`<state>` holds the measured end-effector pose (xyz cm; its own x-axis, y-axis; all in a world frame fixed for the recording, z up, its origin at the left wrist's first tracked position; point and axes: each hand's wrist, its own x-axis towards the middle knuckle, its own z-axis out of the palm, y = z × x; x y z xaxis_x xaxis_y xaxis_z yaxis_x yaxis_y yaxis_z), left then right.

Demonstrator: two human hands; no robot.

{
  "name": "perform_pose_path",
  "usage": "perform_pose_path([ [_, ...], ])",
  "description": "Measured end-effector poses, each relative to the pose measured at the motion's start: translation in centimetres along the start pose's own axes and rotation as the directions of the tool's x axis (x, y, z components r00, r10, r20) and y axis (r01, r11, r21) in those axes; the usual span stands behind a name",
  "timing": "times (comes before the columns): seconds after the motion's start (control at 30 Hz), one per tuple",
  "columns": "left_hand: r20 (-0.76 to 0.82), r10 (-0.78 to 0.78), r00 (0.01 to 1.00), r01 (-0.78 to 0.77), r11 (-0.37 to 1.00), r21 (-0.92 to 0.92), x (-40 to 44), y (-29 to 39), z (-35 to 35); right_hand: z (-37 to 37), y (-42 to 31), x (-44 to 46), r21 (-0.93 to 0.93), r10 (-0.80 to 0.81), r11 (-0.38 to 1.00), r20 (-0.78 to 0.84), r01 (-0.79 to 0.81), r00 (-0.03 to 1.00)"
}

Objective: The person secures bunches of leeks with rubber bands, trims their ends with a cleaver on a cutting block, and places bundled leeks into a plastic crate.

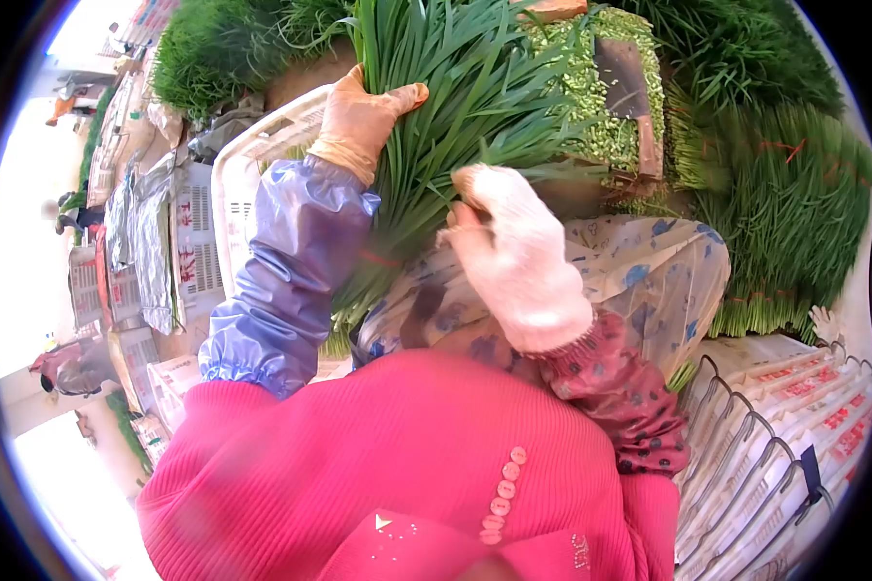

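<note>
A large bunch of long green chives lies across the white plastic basket and my lap. My left hand, in a tan rubber glove, grips the bunch from its left side, thumb over the leaves and the other fingers partly hidden. My right hand, in a white knit glove, hovers over the lower right of the leaves with its fingers curled together. Whatever it may pinch is too small to make out. Right of the bunch, a cleaver lies on a heap of chopped green bits.
The white basket stands at my left. Tied chive bundles with red bands are stacked at the right, and more greens lie at the upper left. White crates with metal handles stand at the lower right. Another person is at the far left.
</note>
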<state>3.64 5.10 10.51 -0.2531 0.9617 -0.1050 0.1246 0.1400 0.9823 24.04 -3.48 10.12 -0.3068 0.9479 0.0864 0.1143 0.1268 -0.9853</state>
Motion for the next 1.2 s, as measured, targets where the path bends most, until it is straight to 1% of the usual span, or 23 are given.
perform_pose_path([
  [0.03, -0.001, 0.004, 1.000, -0.004, 0.999, 0.042, 0.1, -0.1, 0.2, 0.2, 0.3, 0.6, -0.367, -0.227, 0.904, 0.019, 0.218, 0.974],
  [0.07, 0.002, 0.012, 1.000, -0.012, 0.996, 0.084, 0.3, -0.2, 0.4, 0.3, -0.3, 1.0, -0.478, -0.097, 0.869, 0.085, 0.126, 0.992],
  [0.1, 0.019, 0.017, 1.000, -0.018, 0.996, 0.086, 0.4, -0.4, 0.6, 0.6, -0.2, 1.5, -0.481, -0.097, 0.869, 0.067, 0.117, 0.993],
  [0.17, 0.005, 0.098, 0.995, -0.097, 0.974, 0.203, 0.2, -0.5, 1.0, 1.0, -0.1, 2.4, -0.605, 0.056, 0.795, 0.158, 0.052, 0.986],
  [0.23, 0.030, 0.073, 0.997, -0.078, 0.973, 0.216, -0.2, 0.1, 1.5, 1.1, -1.1, 3.4, -0.708, 0.234, 0.706, 0.216, -0.013, 0.948],
  [0.33, 0.021, 0.050, 0.999, -0.052, 0.989, 0.136, -0.3, -0.2, 2.0, 1.0, -1.2, 3.1, -0.717, 0.196, 0.698, 0.190, -0.001, 0.962],
  [0.4, 0.008, 0.048, 0.999, -0.049, 0.985, 0.166, 0.0, -0.3, 2.2, 0.4, -2.4, 2.9, -0.688, 0.167, 0.716, 0.335, 0.119, 0.927],
  [0.43, -0.015, 0.046, 0.999, -0.042, 0.980, 0.195, 0.1, -0.4, 2.2, 0.0, -3.1, 3.0, -0.686, 0.168, 0.718, 0.334, 0.117, 0.927],
  [0.47, -0.014, 0.043, 0.999, -0.039, 0.979, 0.198, 0.2, -0.5, 2.1, -0.4, -3.9, 3.0, -0.629, 0.237, 0.744, 0.563, 0.225, 0.792],
  [0.5, -0.041, 0.020, 0.999, -0.012, 0.983, 0.184, 0.5, -0.6, 1.9, -0.8, -4.5, 3.0, -0.547, 0.287, 0.777, 0.749, 0.312, 0.597],
  [0.57, -0.066, -0.003, 0.998, 0.014, 0.986, 0.167, 1.0, -0.7, 1.5, -1.0, -5.3, 2.1, -0.469, 0.315, 0.830, 0.841, 0.303, 0.440],
  [0.63, -0.036, 0.011, 0.999, -0.007, 0.992, 0.124, 1.0, -1.0, 1.0, -1.7, -3.8, 0.1, -0.362, 0.178, 0.896, 0.823, 0.257, 0.539],
  [0.67, -0.038, 0.009, 0.999, -0.004, 0.992, 0.126, 1.0, -1.1, 0.8, -1.9, -3.9, 0.1, -0.396, 0.236, 0.891, 0.821, 0.223, 0.519],
  [0.7, -0.036, 0.008, 0.999, -0.004, 0.993, 0.120, 1.1, -1.3, 0.7, -2.6, -3.7, -0.1, -0.412, 0.219, 0.884, 0.783, 0.222, 0.582],
  [0.77, -0.041, 0.013, 0.999, -0.008, 0.994, 0.107, 1.2, -1.3, 0.6, -4.6, -2.2, -0.1, -0.445, 0.318, 0.892, 0.741, 0.077, 0.592],
  [0.83, -0.017, 0.027, 0.999, -0.025, 0.996, 0.080, 1.0, -1.1, 0.4, -5.5, 1.0, -1.5, -0.633, 0.153, 0.725, 0.533, 0.272, 0.832],
  [0.87, -0.021, 0.024, 0.999, -0.022, 0.996, 0.082, 1.0, -1.1, 0.3, -6.5, 1.8, -2.1, -0.625, 0.016, 0.712, 0.470, 0.320, 0.882],
  [0.9, -0.015, 0.032, 0.999, -0.031, 0.996, 0.078, 1.1, -1.2, 0.3, -6.8, 0.8, -1.9, -0.750, 0.128, 0.587, 0.458, 0.305, 0.880],
  [0.97, -0.010, 0.035, 0.999, -0.034, 0.997, 0.074, 1.1, -1.1, 0.5, -8.5, -0.9, -1.7, -0.685, 0.201, 0.707, 0.435, 0.178, 0.878],
  [1.0, -0.006, 0.021, 1.000, -0.020, 0.997, 0.081, 0.9, -0.7, 0.7, -8.8, -0.9, -1.7, -0.607, 0.162, 0.788, 0.364, 0.102, 0.917],
  [1.03, -0.004, 0.007, 1.000, -0.007, 0.996, 0.088, 0.7, -0.5, 0.8, -9.2, -1.6, -1.0, -0.667, 0.377, 0.742, 0.330, -0.068, 0.866],
  [1.17, 0.005, 0.059, 0.998, -0.059, 0.997, 0.043, 0.9, -0.9, 0.9, -8.3, -2.2, 0.4, -0.571, 0.267, 0.809, 0.150, -0.137, 0.952],
  [1.2, 0.018, 0.036, 0.999, -0.037, 0.997, 0.070, 1.5, -0.3, 1.4, -7.9, -2.3, 1.0, -0.563, 0.166, 0.824, 0.141, -0.059, 0.976],
])
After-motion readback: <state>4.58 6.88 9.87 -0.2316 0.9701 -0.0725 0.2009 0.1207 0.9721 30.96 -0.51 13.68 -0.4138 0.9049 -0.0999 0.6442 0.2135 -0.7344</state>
